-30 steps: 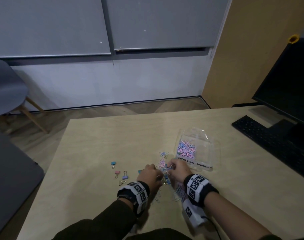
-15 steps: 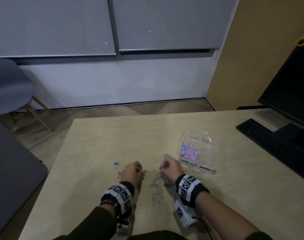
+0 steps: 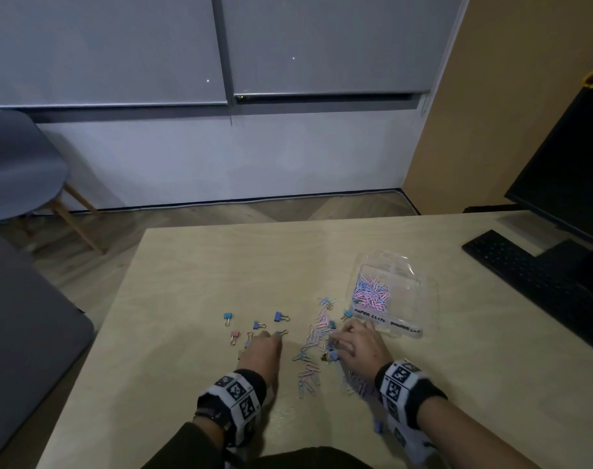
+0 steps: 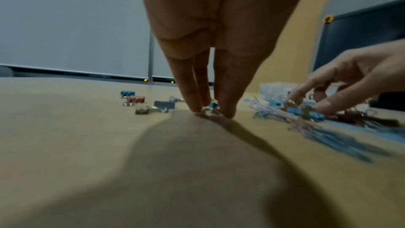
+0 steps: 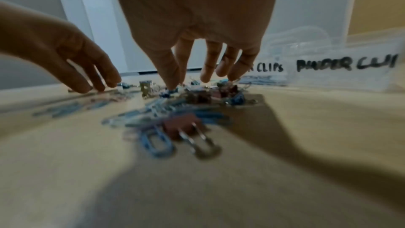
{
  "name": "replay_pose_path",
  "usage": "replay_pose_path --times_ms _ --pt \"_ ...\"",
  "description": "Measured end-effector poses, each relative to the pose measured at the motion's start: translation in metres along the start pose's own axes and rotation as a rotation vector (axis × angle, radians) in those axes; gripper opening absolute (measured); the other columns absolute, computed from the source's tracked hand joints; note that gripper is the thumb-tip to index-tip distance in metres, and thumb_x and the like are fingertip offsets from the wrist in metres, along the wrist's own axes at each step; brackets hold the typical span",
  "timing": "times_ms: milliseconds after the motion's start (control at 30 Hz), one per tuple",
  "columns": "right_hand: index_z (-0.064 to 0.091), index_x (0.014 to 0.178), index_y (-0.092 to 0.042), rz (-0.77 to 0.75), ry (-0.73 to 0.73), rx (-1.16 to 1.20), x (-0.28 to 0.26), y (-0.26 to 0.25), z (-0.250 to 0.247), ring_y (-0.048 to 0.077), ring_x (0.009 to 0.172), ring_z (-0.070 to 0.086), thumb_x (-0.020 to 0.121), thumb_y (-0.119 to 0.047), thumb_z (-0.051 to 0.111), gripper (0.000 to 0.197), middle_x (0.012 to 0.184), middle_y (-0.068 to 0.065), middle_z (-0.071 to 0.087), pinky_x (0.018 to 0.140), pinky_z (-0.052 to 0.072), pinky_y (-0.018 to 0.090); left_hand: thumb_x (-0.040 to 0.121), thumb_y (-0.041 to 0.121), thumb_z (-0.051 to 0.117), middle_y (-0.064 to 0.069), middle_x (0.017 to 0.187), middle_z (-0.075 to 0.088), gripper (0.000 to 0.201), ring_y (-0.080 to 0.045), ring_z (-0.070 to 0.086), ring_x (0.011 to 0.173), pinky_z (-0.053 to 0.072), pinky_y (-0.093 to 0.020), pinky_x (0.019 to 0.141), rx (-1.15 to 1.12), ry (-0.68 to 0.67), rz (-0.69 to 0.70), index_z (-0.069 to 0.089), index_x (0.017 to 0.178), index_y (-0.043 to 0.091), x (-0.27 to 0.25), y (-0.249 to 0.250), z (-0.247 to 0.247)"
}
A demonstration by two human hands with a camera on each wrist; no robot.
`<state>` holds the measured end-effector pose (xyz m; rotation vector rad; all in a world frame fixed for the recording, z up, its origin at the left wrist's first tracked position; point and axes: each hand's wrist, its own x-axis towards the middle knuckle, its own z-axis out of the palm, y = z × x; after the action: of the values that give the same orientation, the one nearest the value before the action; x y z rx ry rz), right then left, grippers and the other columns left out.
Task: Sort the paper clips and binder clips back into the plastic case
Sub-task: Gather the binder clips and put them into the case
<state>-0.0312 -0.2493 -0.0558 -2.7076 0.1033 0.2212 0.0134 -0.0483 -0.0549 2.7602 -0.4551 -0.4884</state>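
Observation:
The clear plastic case [image 3: 406, 299] lies open on the table, with pink and blue paper clips [image 3: 371, 292] in its left compartment. Its front wall [image 5: 328, 68] carries handwritten labels for paper clips and binder clips. Loose paper clips [image 3: 313, 346] run in a streak between my hands. Several small binder clips [image 3: 257, 324] are scattered to the left. My left hand [image 3: 271, 336] has straight fingers [image 4: 228, 108] touching the table among those binder clips. My right hand [image 3: 339, 340] spreads its fingers [image 5: 171, 82] over mixed clips just before the case and holds nothing.
The wooden table [image 3: 187, 265] ends close to the left of the binder clips. A black keyboard [image 3: 525, 275] and monitor [image 3: 572, 164] stand at the right. A pink binder clip [image 5: 181, 127] lies under my right wrist. A grey chair [image 3: 18, 170] stands on the floor at left.
My left hand has moved left, away from the pile where both hands met, and binder clips now lie spread on that side. My right hand stays at the pile.

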Motion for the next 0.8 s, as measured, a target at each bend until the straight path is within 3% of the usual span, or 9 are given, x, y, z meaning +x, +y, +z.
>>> replay_pose_path --times_ms 67,133,233,367,467,567,700,800 --pt "0.059 0.118 -0.03 -0.03 -0.002 -0.046 -0.005 0.005 0.003 0.02 0.111 0.038 0.089 -0.03 0.05 0.03 0.118 -0.001 0.052 0.092 0.035 0.032 0.087 0.0 0.051 -0.011 0.126 0.05 0.034 -0.025 0.045 0.117 0.042 -0.032 0.103 0.066 -0.026 0.042 0.054 0.12 0.007 -0.005 0.006 0.007" --pt "0.063 0.11 -0.027 -0.025 0.029 -0.054 -0.006 0.007 0.005 0.019 0.111 0.038 0.088 -0.029 0.051 0.025 0.118 -0.002 0.053 0.094 0.035 0.032 0.089 0.0 0.048 -0.01 0.128 0.049 0.033 -0.023 0.044 0.118 0.04 -0.03 0.105 0.069 -0.038 0.122 0.055 0.12 0.008 -0.009 0.012 0.013" --pt "0.063 0.099 -0.02 0.01 0.076 -0.032 -0.003 0.01 0.006 0.019 0.116 0.039 0.085 -0.02 0.055 0.015 0.116 -0.001 0.055 0.096 0.035 0.031 0.09 0.001 0.048 -0.007 0.13 0.05 0.036 -0.021 0.047 0.118 0.04 -0.027 0.105 -0.061 -0.065 0.192 0.054 0.124 0.012 -0.006 0.021 0.012" --pt "0.057 0.119 -0.024 0.015 0.133 0.007 0.003 0.008 0.005 0.021 0.12 0.039 0.09 -0.02 0.049 0.03 0.124 0.001 0.054 0.1 0.035 0.033 0.091 0.005 0.046 -0.008 0.139 0.044 0.045 -0.023 0.043 0.126 0.036 -0.031 0.109 -0.125 -0.083 0.221 0.043 0.136 0.013 0.011 0.034 0.002" --pt "0.049 0.128 -0.032 0.028 0.106 -0.023 0.014 0.005 0.004 0.022 0.117 0.04 0.092 -0.025 0.049 0.037 0.127 0.003 0.051 0.1 0.034 0.032 0.089 0.02 0.052 -0.009 0.135 0.045 0.039 -0.025 0.04 0.124 0.037 -0.037 0.104 -0.004 -0.128 0.265 0.05 0.127 0.011 0.02 0.047 -0.003" --pt "0.052 0.125 -0.031 0.026 0.076 -0.064 0.023 0.002 0.003 0.022 0.114 0.04 0.09 -0.029 0.051 0.035 0.123 0.003 0.052 0.098 0.033 0.033 0.086 0.028 0.057 -0.008 0.126 0.047 0.037 -0.025 0.039 0.119 0.039 -0.037 0.1 0.098 -0.151 0.291 0.055 0.121 0.015 0.023 0.058 -0.001" --pt "0.059 0.112 -0.025 0.013 0.092 -0.079 0.028 -0.001 0.003 0.02 0.11 0.042 0.089 -0.023 0.053 0.024 0.115 0.002 0.056 0.095 0.034 0.031 0.094 0.02 0.045 -0.015 0.122 0.052 0.03 -0.028 0.045 0.115 0.039 -0.036 0.101 0.081 -0.128 0.337 0.057 0.12 0.013 0.022 0.068 0.004" --pt "0.057 0.116 -0.028 -0.025 0.067 -0.089 0.029 0.001 0.003 0.021 0.108 0.043 0.089 -0.023 0.052 0.028 0.113 0.002 0.055 0.092 0.036 0.032 0.098 0.021 0.038 -0.015 0.12 0.056 0.031 -0.026 0.053 0.109 0.041 -0.033 0.097 -0.007 -0.118 0.314 0.057 0.119 0.01 0.021 0.068 0.007"
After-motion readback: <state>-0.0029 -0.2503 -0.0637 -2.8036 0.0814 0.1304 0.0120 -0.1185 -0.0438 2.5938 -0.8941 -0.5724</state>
